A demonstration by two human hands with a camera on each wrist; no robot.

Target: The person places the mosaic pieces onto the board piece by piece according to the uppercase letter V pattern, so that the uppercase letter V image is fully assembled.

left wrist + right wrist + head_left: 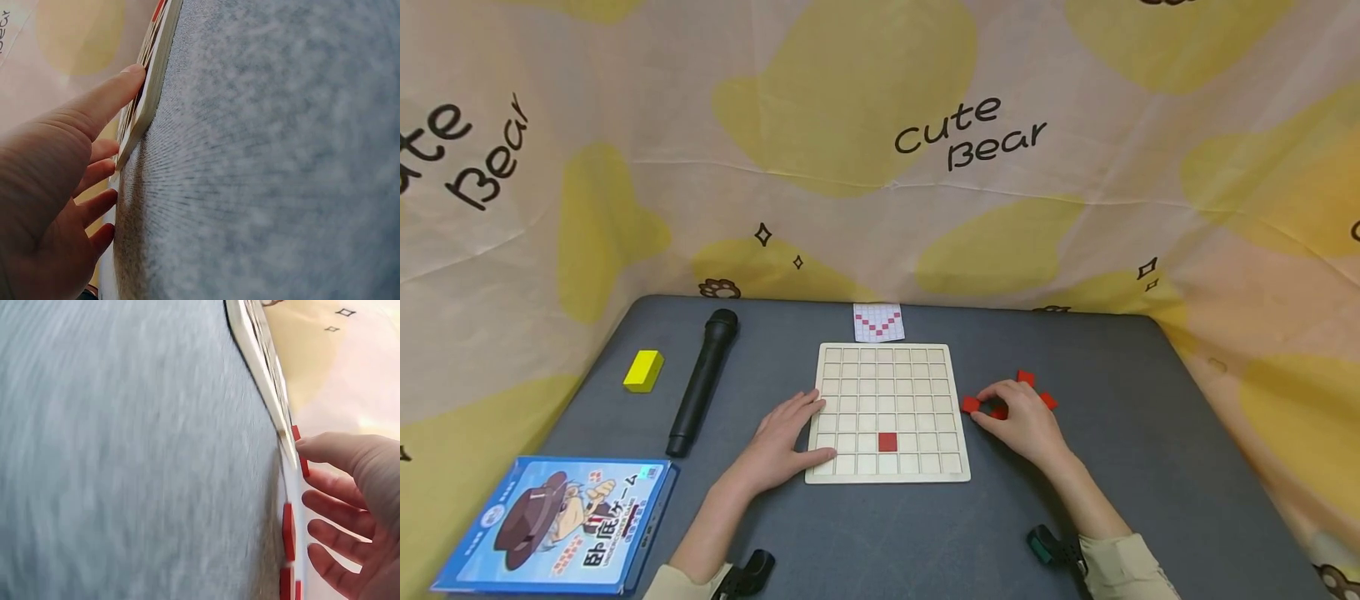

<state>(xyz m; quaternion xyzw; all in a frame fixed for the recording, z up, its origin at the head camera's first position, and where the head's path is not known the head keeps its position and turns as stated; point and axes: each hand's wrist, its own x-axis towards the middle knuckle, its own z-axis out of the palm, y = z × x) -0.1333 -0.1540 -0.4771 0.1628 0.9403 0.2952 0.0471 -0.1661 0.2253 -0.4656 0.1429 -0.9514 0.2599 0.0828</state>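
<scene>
A cream grid board [925,475] lies on the grey table, with one red square tile [887,442] in a cell of its lower rows. My left hand [786,442] rests on the board's left edge, fingers fairly straight; the left wrist view shows the thumb [112,94] touching the rim. Just right of the board, my right hand [1026,425] pinches a red tile [971,404] between thumb and finger. In the right wrist view this pinched tile [304,464] is held up off the table. Several loose red tiles [1026,377] lie around and beneath that hand.
Behind the board is a small pattern card [879,322] with pink squares in a V. To the left lie a black microphone [703,383], a yellow block [643,371] and a blue game box [553,525]. A printed cloth [850,233] hangs along the table's back.
</scene>
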